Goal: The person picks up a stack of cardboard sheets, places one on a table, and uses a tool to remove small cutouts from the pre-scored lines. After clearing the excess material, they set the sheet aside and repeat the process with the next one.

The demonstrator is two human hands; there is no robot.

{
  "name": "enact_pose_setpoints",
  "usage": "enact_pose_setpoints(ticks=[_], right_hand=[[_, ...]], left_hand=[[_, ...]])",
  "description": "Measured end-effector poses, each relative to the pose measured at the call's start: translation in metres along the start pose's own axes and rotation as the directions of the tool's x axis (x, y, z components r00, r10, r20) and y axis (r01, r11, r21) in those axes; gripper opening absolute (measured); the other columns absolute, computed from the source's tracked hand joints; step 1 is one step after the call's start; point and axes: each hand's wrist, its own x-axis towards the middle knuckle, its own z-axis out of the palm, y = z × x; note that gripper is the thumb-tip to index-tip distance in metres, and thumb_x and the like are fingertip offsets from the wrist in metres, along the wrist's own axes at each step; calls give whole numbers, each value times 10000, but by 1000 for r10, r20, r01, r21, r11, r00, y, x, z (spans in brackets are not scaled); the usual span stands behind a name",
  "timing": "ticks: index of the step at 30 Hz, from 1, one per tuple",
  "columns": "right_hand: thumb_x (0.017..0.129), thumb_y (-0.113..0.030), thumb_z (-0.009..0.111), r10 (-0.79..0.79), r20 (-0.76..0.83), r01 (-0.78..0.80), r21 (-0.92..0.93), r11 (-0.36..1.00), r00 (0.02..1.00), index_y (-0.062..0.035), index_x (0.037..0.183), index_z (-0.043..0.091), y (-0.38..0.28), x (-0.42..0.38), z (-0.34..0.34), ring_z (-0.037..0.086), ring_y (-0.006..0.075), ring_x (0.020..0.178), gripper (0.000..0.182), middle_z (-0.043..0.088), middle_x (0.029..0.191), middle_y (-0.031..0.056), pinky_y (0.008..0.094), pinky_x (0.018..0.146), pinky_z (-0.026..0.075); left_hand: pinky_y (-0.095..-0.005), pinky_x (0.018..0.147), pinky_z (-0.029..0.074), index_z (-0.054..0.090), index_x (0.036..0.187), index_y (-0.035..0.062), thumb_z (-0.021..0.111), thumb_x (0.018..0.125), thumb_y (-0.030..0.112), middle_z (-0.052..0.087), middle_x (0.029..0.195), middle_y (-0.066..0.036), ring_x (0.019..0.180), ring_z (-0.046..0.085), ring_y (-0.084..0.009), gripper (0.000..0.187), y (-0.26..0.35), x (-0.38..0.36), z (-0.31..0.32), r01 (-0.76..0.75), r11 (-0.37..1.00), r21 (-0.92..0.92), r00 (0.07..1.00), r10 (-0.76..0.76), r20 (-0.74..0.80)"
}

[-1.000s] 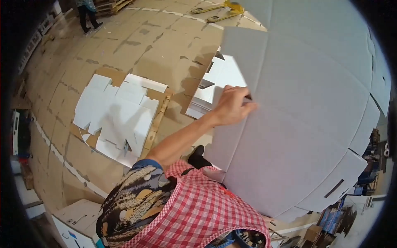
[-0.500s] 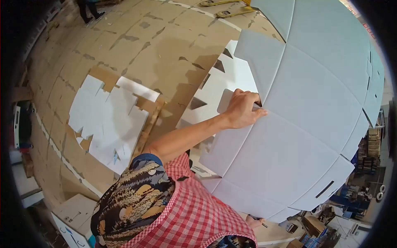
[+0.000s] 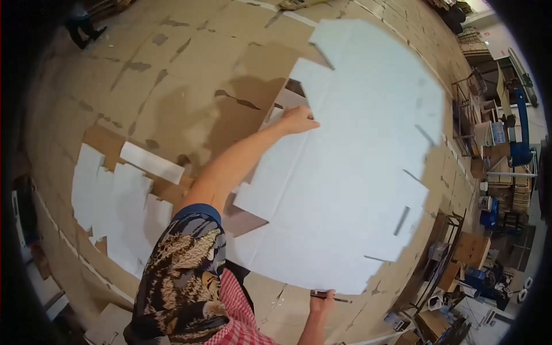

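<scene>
A large white cardboard sheet (image 3: 345,155) with creases, slots and cut flaps fills the middle of the view. My left hand (image 3: 298,121) is closed on its left edge, thumb on the upper face. Near the sheet's bottom edge is my right hand (image 3: 322,301), fingers closed round a slim dark tool (image 3: 336,298) whose exact kind I cannot make out. Under the sheet's left side, parts of other white cardboard (image 3: 247,221) show.
White cut cardboard pieces (image 3: 129,213) lie on brown board at the left. The floor (image 3: 190,103) is tan with dark patches. A person's legs (image 3: 83,31) show at the top left. Metal racks, boxes (image 3: 471,248) and blue items stand at the right.
The sheet has come down flatter and shifted left, and its far part lies lower in view. My left hand has moved up and left with its edge. My right hand and its tool now show clearly.
</scene>
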Motion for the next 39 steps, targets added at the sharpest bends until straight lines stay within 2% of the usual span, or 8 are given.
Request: enact_pose_setpoints(ticks=[8, 12, 23, 27, 29, 31, 36, 39], right_hand=[[870, -251, 396, -166, -334, 36, -363, 931, 928, -48, 976, 455, -1, 25, -21, 491, 233, 926, 236, 515, 970, 74, 419, 809, 416], [873, -229, 402, -53, -238, -15, -276, 961, 970, -61, 852, 427, 7, 20, -4, 498, 207, 780, 171, 486, 813, 62, 405, 734, 447], [884, -277, 340, 66, -280, -141, -256, 956, 958, -51, 1023, 431, 35, 51, -56, 494, 255, 941, 280, 507, 1012, 96, 439, 833, 405], [884, -296, 328, 204, -280, -257, -165, 952, 938, -48, 1054, 428, 36, 59, -48, 469, 273, 994, 316, 489, 1071, 113, 464, 864, 379], [883, -300, 326, 274, -304, -321, -115, 940, 912, -47, 1064, 427, 36, 64, -46, 460, 280, 1010, 327, 483, 1090, 119, 471, 874, 369], [882, -313, 319, 336, -316, -372, -60, 926, 887, -43, 1079, 427, 42, 76, -51, 438, 294, 1046, 351, 466, 1124, 130, 479, 897, 345], [881, -311, 323, 310, -451, -375, -59, 925, 837, -35, 1074, 428, 57, 93, -51, 430, 297, 1058, 353, 461, 1129, 139, 475, 909, 336], [884, -298, 319, 263, -456, -381, -187, 905, 850, -16, 1064, 423, 55, 97, -58, 438, 303, 1047, 351, 467, 1114, 148, 480, 903, 345]], left_hand=[[-365, 808, 328, 608, 790, 2, 594, 633, 337, 602, 852, -154, 863, 549, -282, 371, -98, 37, 66, 149, 961, 232, 962, -195, 190], [-372, 825, 317, 605, 790, -8, 603, 632, 328, 597, 865, -163, 867, 548, -280, 371, -93, 40, 53, 151, 959, 238, 946, -210, 247], [-406, 857, 305, 607, 791, -9, 603, 649, 326, 582, 906, -168, 915, 516, -279, 364, -112, 36, 64, 194, 945, 264, 920, -269, 285], [-411, 871, 298, 590, 863, -3, 627, 643, 299, 539, 995, -154, 986, 456, -285, 376, -106, 15, 65, 142, 929, 341, 968, -203, 149], [-407, 870, 308, 552, 957, 16, 639, 652, 243, 484, 1068, -133, 1024, 408, -286, 390, -104, -7, 67, -85, 888, 452, 935, 228, -272], [-385, 875, 316, 530, 998, 18, 630, 664, 210, 474, 1075, -137, 1015, 420, -285, 399, -108, -38, 60, -84, 934, 346, 910, 214, -355], [-363, 857, 338, 495, 1029, -3, 595, 734, 227, 468, 1047, -167, 1000, 433, -303, 386, -180, -159, 55, 219, 974, -60, 778, -211, -591], [-358, 847, 351, 487, 1050, -12, 496, 806, 308, 471, 1038, -188, 993, 441, -310, 403, -218, -253, 69, 530, 839, -124, 727, -525, -442]])
